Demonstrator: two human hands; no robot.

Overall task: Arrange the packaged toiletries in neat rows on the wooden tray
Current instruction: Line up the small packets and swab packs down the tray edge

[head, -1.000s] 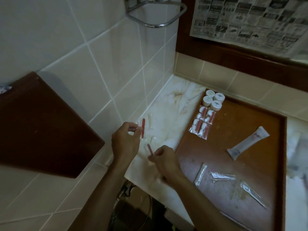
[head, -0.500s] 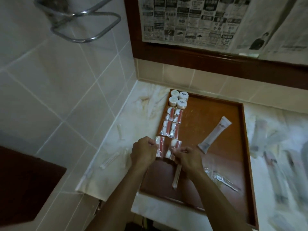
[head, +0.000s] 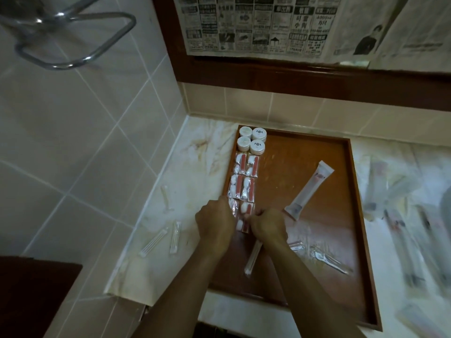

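Observation:
A wooden tray (head: 324,167) lies on the marble counter. Along its left side stand several white round jars (head: 251,141), and below them lie clear packets with red sticks and cotton balls (head: 245,178) in two columns. My left hand (head: 214,222) pinches one such packet (head: 233,208) at the left column's near end. My right hand (head: 268,225) pinches a second packet (head: 245,215) beside it. A white tube (head: 308,190) lies slanted mid-tray. A thin wrapped stick (head: 252,259) lies under my right wrist.
Wrapped cotton-swab packs (head: 174,236) and a small wrapped item (head: 166,198) lie on the counter left of the tray. Clear wrapped items (head: 327,258) sit on the tray's near right. More blurred packages (head: 402,215) cover the counter at right. A chrome rack (head: 73,37) hangs on the wall.
Both hands carried red-stick packets from the counter at left onto the tray and have lowered them below the two columns. The camera view swung right.

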